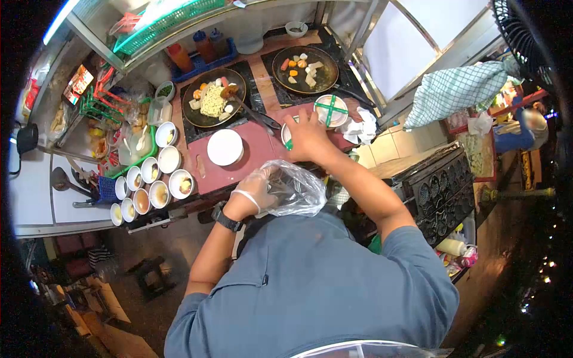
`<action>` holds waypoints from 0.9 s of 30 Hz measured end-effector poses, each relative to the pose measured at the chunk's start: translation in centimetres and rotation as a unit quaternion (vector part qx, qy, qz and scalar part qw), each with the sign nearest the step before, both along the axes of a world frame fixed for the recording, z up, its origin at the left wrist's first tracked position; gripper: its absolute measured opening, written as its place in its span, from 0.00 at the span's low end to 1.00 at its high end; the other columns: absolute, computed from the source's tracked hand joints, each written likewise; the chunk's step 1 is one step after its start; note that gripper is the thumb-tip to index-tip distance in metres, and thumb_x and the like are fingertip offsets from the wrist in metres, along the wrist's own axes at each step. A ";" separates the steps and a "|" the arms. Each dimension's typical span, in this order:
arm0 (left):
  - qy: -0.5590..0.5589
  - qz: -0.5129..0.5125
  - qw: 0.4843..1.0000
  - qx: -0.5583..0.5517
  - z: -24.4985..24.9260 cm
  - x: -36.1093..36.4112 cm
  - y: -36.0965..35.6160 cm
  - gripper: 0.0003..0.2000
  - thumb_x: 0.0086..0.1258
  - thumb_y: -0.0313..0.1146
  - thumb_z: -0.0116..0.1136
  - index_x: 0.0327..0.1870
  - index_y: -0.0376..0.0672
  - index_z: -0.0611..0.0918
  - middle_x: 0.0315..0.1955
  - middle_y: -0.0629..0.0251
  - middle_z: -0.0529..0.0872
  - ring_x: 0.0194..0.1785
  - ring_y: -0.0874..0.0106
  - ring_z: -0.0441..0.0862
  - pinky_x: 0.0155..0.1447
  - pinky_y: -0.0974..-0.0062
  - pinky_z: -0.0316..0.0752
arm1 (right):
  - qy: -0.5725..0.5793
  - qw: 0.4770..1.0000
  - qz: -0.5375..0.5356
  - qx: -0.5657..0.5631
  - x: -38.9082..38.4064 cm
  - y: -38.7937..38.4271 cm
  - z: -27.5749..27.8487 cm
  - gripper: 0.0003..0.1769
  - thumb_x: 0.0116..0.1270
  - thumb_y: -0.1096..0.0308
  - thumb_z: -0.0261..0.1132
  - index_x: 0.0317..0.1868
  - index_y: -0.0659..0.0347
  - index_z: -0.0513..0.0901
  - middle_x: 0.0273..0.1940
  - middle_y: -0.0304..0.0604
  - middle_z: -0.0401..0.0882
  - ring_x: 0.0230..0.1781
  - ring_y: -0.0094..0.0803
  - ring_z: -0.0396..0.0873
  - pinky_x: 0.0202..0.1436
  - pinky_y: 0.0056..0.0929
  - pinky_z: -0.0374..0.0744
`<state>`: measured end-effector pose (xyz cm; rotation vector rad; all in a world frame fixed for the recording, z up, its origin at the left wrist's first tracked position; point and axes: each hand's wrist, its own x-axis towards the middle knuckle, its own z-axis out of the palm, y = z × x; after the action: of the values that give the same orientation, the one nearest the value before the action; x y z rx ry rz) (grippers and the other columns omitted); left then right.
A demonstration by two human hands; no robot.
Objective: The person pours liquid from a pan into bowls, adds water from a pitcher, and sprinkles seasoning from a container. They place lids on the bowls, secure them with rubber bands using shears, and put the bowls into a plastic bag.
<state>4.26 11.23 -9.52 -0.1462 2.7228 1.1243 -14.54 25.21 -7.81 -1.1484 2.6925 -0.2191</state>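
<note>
My left hand (255,190), in a thin clear glove, grips a clear plastic bag (301,190) that hangs open in front of my body. My right hand (308,138) reaches over a round white container (287,127) with green tape, fingers curled round its top; much of it is hidden under the palm. Just beyond stands another round container (340,118) crossed with green tape. A white round tub (225,147) sits on the red board (250,158), left of my right hand. Noodles (213,102) lie in the left pan (199,121) with a spatula (229,92).
The right pan (325,82) holds sausage and other pieces on the stove. Several small seasoning bowls (169,159) stand at the left. Crumpled tissue (360,127) lies right of the containers. A dark moulded griddle (444,197) and a hanging checked cloth (456,92) are at the right.
</note>
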 end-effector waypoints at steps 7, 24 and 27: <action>0.048 -0.011 0.996 0.078 -0.4 -5.0 2.4 0.35 0.54 0.30 0.70 0.70 0.37 0.78 0.58 0.41 0.86 0.65 0.45 0.82 0.70 0.59 0.77 | -0.001 0.992 0.114 -0.045 -0.2 3.6 9.8 0.50 0.46 0.57 0.82 0.71 0.57 0.72 0.61 0.64 0.71 0.63 0.67 0.72 0.57 0.67 0.83; 0.142 0.056 0.979 0.132 -8.5 -10.1 2.4 0.51 0.50 0.32 0.83 0.78 0.41 0.64 0.69 0.41 0.79 0.70 0.45 0.80 0.69 0.56 0.77 | -0.007 0.996 0.084 0.041 0.0 3.0 -2.5 0.53 0.43 0.59 0.85 0.73 0.49 0.72 0.68 0.61 0.69 0.69 0.66 0.69 0.66 0.71 0.74; 0.139 0.047 0.977 0.157 -8.0 -9.9 2.4 0.54 0.47 0.33 0.84 0.79 0.42 0.63 0.68 0.42 0.80 0.70 0.44 0.80 0.69 0.55 0.78 | -0.012 0.996 0.078 0.046 -0.1 2.6 -3.4 0.53 0.43 0.58 0.84 0.73 0.50 0.71 0.69 0.63 0.67 0.69 0.70 0.68 0.63 0.71 0.74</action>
<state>-5.68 13.61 -17.48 -0.0749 2.7446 1.7007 -14.66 27.82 -11.22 -1.3109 2.5471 -0.0819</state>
